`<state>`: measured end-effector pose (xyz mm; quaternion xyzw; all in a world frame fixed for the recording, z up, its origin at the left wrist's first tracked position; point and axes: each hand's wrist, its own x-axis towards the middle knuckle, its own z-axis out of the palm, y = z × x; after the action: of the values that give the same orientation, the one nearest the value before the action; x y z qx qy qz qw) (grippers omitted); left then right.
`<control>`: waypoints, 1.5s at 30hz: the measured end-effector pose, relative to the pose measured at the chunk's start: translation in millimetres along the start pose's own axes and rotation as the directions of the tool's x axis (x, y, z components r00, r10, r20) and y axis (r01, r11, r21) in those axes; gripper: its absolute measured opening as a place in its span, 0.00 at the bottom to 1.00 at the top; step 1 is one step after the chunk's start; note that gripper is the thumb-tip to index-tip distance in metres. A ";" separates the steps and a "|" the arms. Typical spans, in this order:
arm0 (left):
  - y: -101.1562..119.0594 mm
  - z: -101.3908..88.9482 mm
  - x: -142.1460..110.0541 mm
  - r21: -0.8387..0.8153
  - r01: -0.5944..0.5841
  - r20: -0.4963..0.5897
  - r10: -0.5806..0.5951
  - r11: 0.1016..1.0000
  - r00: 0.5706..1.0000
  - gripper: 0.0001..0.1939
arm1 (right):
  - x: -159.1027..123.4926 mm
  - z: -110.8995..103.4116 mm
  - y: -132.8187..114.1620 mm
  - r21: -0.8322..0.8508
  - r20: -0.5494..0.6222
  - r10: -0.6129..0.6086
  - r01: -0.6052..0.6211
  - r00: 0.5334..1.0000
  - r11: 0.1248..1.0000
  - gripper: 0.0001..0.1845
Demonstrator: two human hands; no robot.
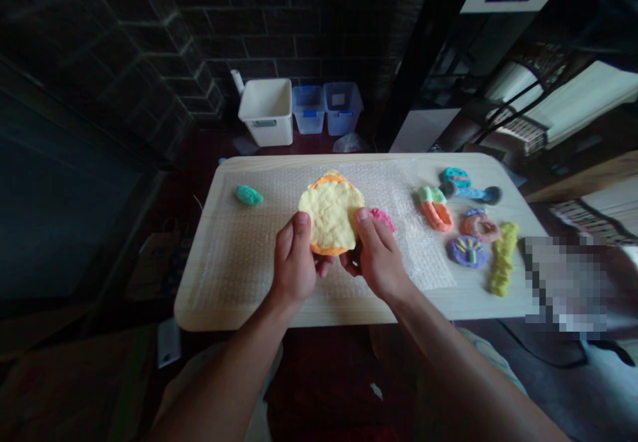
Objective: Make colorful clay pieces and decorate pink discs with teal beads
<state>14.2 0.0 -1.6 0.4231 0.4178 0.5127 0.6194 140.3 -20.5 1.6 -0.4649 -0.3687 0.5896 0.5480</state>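
Observation:
Both my hands hold up a flattened yellow clay disc (331, 213) with an orange layer showing at its top and bottom edges. My left hand (294, 259) pinches its lower left edge, thumb on top. My right hand (376, 252) pinches its right edge the same way. The disc hangs a little above the bubble wrap sheet (239, 249) on the small wooden table (343, 309). A pink clay piece (383, 218) lies on the wrap just behind my right hand.
A teal clay lump (248, 195) lies at the table's left. Several coloured clay shapes sit at the right, among them a purple disc (467, 250) and a yellow-green strip (502, 258). A white bin (267, 111) and two clear boxes (326, 106) stand on the floor beyond.

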 end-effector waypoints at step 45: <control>0.0 -13.1 -7.2 0.085 -0.022 0.198 0.005 0.996 0.980 0.16 | 0.7 4.3 -5.0 0.036 0.145 -0.049 0.044 0.988 0.998 0.20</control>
<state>0.8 -5.9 -4.8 0.5014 0.3731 0.4537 0.6353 137.8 -18.8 7.5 -0.4028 -0.4086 0.6151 0.5407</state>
